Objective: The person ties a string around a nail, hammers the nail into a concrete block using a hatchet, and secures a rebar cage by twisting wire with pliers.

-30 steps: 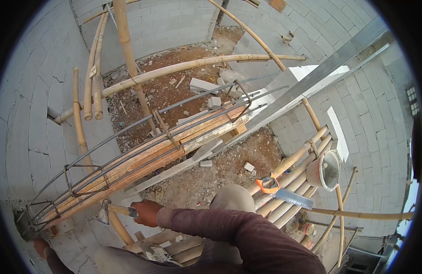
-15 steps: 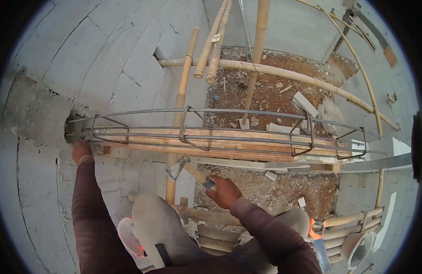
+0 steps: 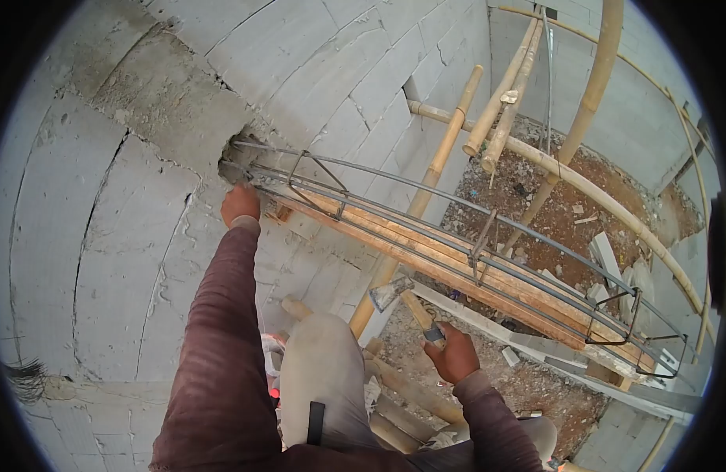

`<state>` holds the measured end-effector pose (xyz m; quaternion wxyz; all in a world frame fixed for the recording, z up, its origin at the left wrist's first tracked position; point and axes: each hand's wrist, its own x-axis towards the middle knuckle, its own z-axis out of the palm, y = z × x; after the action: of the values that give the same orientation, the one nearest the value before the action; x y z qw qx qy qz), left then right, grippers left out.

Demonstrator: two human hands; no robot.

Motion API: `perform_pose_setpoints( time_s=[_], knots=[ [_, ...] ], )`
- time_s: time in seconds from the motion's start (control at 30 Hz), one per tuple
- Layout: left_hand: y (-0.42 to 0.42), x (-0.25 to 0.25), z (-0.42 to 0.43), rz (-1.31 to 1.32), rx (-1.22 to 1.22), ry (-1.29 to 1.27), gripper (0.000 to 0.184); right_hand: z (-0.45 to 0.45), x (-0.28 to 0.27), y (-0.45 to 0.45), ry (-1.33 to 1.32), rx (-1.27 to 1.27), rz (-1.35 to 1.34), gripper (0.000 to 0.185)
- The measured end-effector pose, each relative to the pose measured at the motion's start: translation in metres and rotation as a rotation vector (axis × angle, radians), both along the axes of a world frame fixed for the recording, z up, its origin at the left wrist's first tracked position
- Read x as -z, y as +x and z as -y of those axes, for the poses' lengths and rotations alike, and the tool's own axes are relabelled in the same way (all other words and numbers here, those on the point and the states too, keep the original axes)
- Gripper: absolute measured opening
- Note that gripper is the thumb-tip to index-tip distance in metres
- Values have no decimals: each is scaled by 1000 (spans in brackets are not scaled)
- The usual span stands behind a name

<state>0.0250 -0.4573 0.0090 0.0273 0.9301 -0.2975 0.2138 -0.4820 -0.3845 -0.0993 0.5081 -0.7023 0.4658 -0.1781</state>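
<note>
My left hand [image 3: 241, 204] is curled at the lower edge of a rough hole [image 3: 231, 161] in the block wall, with its fingertips hidden. Bars of a rebar cage [image 3: 426, 228] run into that hole, just above the hand. Beneath the cage lies a wooden formwork board [image 3: 379, 236]. My right hand [image 3: 455, 355] is wrapped around the wooden handle of a hatchet [image 3: 418, 313], which has grey tape near the grip. The hatchet's metal head points up and left, below the board and apart from it.
Bamboo poles [image 3: 449, 149] stand and cross beyond the cage. Rubble and soil [image 3: 552, 197] cover the ground far below. Grey block wall [image 3: 111, 259] fills the left side. More bamboo [image 3: 410, 393] lies under my knees.
My view has turned left and tilted, so the cage now slopes down to the right. My left hand stays by the hole; the hatchet remains in my right hand.
</note>
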Motion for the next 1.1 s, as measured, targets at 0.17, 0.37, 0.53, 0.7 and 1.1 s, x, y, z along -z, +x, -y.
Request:
perform_pose_setpoints(
  time_s=[0.17,0.37,0.53,0.7,1.1],
  knots=[
    [4,-2,-15,-59,-13,-23,39,5,-5,14,27,-51,-16,43],
    [2,-4,-14,-76,-31,-33,40,8,6,25,-33,-80,-18,37],
    [-1,-5,-15,-82,-31,-19,37,14,5,39,-86,-111,-34,40],
    [-2,-5,-14,-80,-39,-33,37,19,9,76,-116,-171,-55,47],
    [5,-1,-14,-105,-17,-53,38,33,-8,175,-70,-267,10,42]
  ],
)
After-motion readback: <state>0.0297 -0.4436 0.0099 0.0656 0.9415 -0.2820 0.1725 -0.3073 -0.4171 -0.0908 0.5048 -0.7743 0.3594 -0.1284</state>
